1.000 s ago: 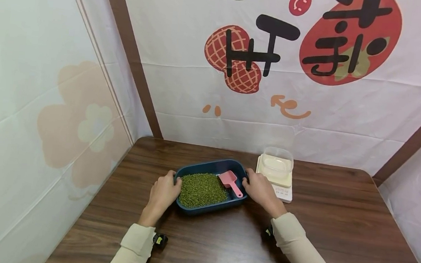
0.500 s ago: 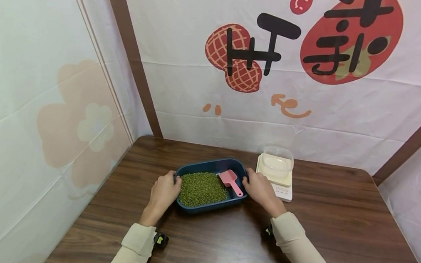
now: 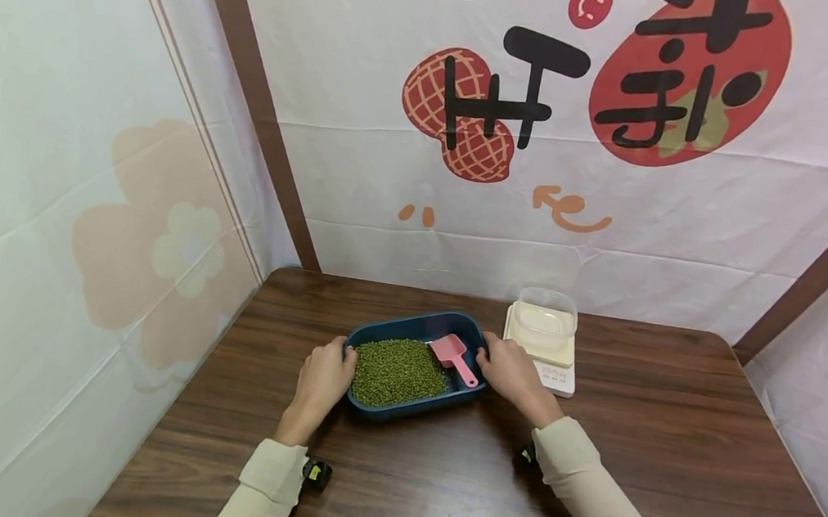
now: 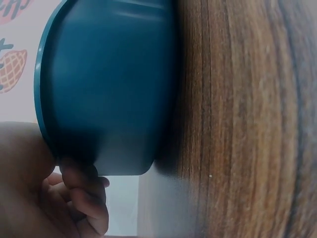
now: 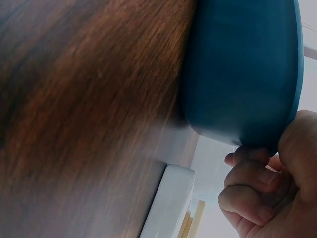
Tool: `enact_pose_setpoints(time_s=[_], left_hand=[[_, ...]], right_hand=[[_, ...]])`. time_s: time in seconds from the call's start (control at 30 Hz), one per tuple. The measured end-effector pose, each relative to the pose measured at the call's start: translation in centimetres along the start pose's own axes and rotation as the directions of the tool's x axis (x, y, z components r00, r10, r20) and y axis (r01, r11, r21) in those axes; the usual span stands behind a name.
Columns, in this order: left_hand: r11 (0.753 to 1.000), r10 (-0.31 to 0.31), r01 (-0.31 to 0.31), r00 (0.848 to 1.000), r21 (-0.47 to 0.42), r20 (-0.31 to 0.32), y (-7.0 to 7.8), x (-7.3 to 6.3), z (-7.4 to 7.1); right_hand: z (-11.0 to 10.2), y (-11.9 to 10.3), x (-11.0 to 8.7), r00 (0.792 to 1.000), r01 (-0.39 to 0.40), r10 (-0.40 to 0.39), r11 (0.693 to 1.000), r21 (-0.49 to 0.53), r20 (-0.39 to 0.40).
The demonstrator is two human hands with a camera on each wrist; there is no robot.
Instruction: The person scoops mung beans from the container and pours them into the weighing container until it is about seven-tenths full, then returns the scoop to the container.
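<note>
Blue tray (image 4: 109, 89), left end gripped in curled fingers (image 4: 90, 202) of left hand (image 3: 322, 380), right end likewise in right hand (image 3: 513, 372)

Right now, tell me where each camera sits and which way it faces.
Head: worn on the head, facing forward and down at the table, tub and beans; left hand, right hand and sleeves show.
Left wrist: on that wrist, facing the tub's outside; the left hand shows.
Right wrist: on that wrist, facing the tub's outside and the scale; the right hand shows.
Both wrist views share tub and table.
</note>
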State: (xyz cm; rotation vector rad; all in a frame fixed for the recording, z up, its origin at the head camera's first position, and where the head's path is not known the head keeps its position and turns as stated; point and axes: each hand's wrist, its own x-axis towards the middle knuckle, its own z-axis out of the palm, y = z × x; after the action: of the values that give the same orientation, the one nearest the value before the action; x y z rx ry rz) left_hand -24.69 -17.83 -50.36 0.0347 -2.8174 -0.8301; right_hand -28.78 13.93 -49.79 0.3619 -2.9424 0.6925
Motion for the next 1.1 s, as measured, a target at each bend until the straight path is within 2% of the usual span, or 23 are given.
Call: enact_pose_setpoints(time_s=[0.53, 0.9, 1.1], left_hand=[[1.000, 0.008, -0.008, 1.000, 0.006, 0.014, 0.3, 0.1, 0.3], [1.000, -0.008, 0.009, 0.999, -0.019, 0.043, 0.9, -0.4, 0.6], [0.999, 0.001, 0.001, 0.999, -0.045, 0.037, 1.4, -0.7, 0.8]], right_hand=[[-0.2, 0.2, -0.9, 1.000, -0.015, 0.015, 1.000, -0.015, 0.005], [-0.3, 0.5, -2.6, 0.998, -0.006, 0.005, 1.000, -0.018, -0.056], [-0.4, 0.8, -3.2, 0.998, -0.034, 0.032, 0.999, -0.034, -0.054]])
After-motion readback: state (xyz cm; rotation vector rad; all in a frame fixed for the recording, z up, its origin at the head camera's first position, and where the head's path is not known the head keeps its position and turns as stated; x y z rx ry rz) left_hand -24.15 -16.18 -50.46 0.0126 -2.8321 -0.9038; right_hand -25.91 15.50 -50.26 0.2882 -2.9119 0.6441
